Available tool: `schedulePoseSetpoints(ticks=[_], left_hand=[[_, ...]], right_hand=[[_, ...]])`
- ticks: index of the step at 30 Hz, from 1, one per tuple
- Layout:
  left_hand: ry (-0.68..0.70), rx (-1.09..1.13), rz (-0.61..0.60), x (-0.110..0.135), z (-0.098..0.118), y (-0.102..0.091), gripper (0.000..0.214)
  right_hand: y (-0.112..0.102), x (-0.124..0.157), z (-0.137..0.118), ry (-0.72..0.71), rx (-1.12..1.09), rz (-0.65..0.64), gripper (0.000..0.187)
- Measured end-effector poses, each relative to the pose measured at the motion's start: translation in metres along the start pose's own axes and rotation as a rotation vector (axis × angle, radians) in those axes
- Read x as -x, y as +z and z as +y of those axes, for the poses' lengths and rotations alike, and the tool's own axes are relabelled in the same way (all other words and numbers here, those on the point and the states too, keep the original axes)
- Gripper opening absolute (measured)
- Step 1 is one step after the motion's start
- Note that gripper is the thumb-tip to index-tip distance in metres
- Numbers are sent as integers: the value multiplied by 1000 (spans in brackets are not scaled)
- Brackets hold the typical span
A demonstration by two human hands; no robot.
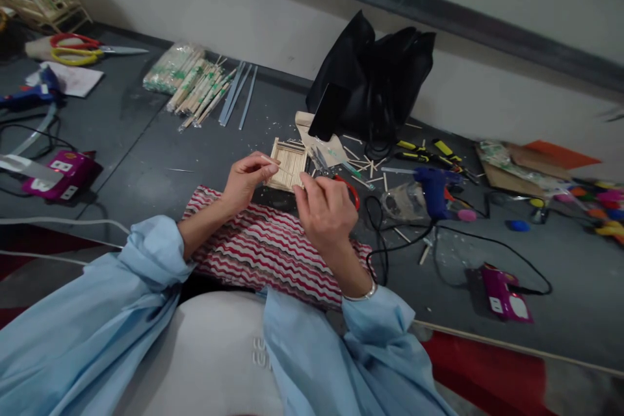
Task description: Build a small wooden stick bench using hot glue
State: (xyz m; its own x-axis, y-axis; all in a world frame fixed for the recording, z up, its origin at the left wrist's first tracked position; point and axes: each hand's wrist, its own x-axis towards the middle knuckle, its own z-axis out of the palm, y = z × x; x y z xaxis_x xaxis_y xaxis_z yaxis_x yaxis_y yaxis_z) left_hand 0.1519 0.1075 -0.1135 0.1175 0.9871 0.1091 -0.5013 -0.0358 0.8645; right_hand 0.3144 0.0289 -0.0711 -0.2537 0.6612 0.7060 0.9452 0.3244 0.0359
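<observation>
A small tray-like piece built of thin wooden sticks (288, 166) lies on the table in front of me, with raised sides. At its left edge my left hand (247, 181) is closed, thumb and forefinger pinching a thin pale wooden stick (269, 160). My right hand (327, 209) is closed over the near right corner of the stick piece. Its fingertips are pinched together, and what they hold is too small to make out. Under my forearms a red, white and grey wavy-striped cloth (273, 244) lies along the table's near edge.
A black bag (375, 78) with a phone (329, 112) against it stands behind. Bundled sticks (199, 88) lie at back left, loose sticks (368, 166) right. Blue glue guns (433, 192), corded purple boxes (507, 296), scissors (80, 49) and cutters (429, 153) lie around.
</observation>
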Motion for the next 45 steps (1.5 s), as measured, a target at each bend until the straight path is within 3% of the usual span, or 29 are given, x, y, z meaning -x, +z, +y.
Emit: schedulePoseSetpoints(ticks=[4,14,20,23,27,30,36,40,45], left_hand=[[3,-52,-19,4,2,3,15],[62,-197,-175,4,4,0,8],[14,-509,-322,-22,23,-26,56],[-38,-673,-475,-34,24,-38,48],[-25,-765,-574,-38,13,-44,25],[34,-758,-565,-38,5,-45,14],[88,-752,-586,-38,2,-45,16],[35,-667,-545,-35,14,-36,8],[-117,-484,-524,-28,38,-31,24]], right_hand=[[16,1,3,46,-33,-123,27],[24,-6,6,1,-30,-126,21],[23,-6,26,87,-27,-57,15],[22,-7,35,107,-27,-18,14],[21,-9,40,126,-74,2,12],[21,-11,42,151,-91,-31,11],[21,-16,41,139,-124,-74,11],[17,-22,40,87,-112,-111,11],[7,-33,35,25,-95,-139,12]])
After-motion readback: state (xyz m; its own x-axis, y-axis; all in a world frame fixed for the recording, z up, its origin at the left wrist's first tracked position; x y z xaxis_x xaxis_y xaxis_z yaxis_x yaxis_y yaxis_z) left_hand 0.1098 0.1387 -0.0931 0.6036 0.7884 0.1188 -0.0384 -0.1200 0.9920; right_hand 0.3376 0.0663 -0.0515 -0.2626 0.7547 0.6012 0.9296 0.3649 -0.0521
